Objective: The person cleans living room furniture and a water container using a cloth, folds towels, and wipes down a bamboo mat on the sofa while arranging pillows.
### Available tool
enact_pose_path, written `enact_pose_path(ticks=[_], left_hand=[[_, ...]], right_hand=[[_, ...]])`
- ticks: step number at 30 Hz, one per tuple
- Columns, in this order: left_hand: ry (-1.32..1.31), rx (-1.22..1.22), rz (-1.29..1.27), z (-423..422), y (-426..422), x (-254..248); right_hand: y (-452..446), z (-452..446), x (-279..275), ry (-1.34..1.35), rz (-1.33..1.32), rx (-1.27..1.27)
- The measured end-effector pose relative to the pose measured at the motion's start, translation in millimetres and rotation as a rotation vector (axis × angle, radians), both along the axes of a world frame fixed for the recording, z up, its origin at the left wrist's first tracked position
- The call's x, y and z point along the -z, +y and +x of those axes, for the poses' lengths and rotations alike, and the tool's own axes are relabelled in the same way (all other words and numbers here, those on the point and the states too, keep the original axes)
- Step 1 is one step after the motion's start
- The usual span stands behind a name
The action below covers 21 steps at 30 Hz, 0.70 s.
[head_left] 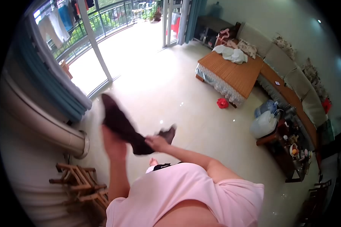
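Note:
A dark brown, thin stretch of cloth (119, 123) hangs in the air before my body, slanting from upper left to lower right. My left hand (114, 142) is at its left part, blurred, with the cloth over the fingers so that they are hidden. Near the cloth's lower right part, my right hand (157, 143) has its fingers closed on it. A loose end of the same dark cloth sticks out just beyond my right hand.
Wooden folding stools (79, 185) stand at the lower left, below a beige cylindrical unit (45, 117). A mat-topped sofa (231, 73), a red object (222, 103) on the floor and a cluttered low table (278, 147) are at right.

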<state>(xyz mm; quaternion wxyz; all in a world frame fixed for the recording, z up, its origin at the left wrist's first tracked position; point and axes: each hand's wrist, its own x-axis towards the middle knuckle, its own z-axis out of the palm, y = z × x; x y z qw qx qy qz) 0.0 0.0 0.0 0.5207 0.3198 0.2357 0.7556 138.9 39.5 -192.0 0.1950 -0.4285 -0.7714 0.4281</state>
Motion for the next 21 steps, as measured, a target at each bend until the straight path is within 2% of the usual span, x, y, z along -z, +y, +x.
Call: enact_pose_path(ticks=[1,2,4,5,7,8,9,10,11,12,13,15,16,17,19,21], left_hand=[[-0.020,0.121,-0.064,32.2,20.3,11.7],[0.342,0.257,0.000,39.2,40.7,5.3],[1.081,0.382,0.344,54.2,81.5,-8.3],[0.914,0.785,0.411,58.0,106.8,-15.1],[1.346,0.734,0.761,45.3,131.1,-30.0],[1.514,0.490,0.770,36.4,148.6,-30.5],[1.239,0.176,0.742,23.6,175.4,-15.2],[1.215,0.065,0.492,7.4,197.3,-4.7],[1.038,0.060,0.156,-4.5,218.3,-4.1],[1.059,-0.025,0.212,-13.4,248.9,7.3],[1.116,0.044,0.090,-18.0,264.3,19.5],[1.515,0.203,0.209,-31.5,296.2,76.1],[1.346,0.492,0.108,-33.5,308.1,114.9],[1.138,0.676,-0.095,-30.6,318.7,157.5],[1.180,0.687,-0.327,-20.2,327.0,142.5],[0.937,0.704,-0.526,-18.2,352.7,147.1]], right_hand=[[10.7,1.1,-3.2,0.003,0.017,0.012],[22.3,-4.4,-4.9,0.017,0.008,0.034],[65.0,-16.3,-13.0,0.018,-0.046,0.085],[85.9,-14.0,-17.6,0.033,-0.060,0.104],[127.2,-13.2,-29.7,0.036,-0.050,0.130],[148.8,-13.1,-36.4,0.031,-0.029,0.138],[169.8,-13.5,-43.7,0.020,-0.006,0.143],[187.3,-11.0,-50.4,-0.021,0.018,0.139],[201.1,-12.1,-55.1,-0.064,0.035,0.139],[212.2,-9.0,-60.0,-0.123,0.051,0.133],[219.4,-4.0,-65.6,-0.196,0.063,0.114],[231.4,5.8,-74.2,-0.359,0.103,0.058],[239.4,10.5,-78.3,-0.440,0.113,0.031],[249.5,13.6,-81.3,-0.521,0.121,0.002],[272.0,25.0,-87.2,-0.668,0.118,-0.070],[302.2,39.0,-92.5,-0.699,0.173,-0.184]])
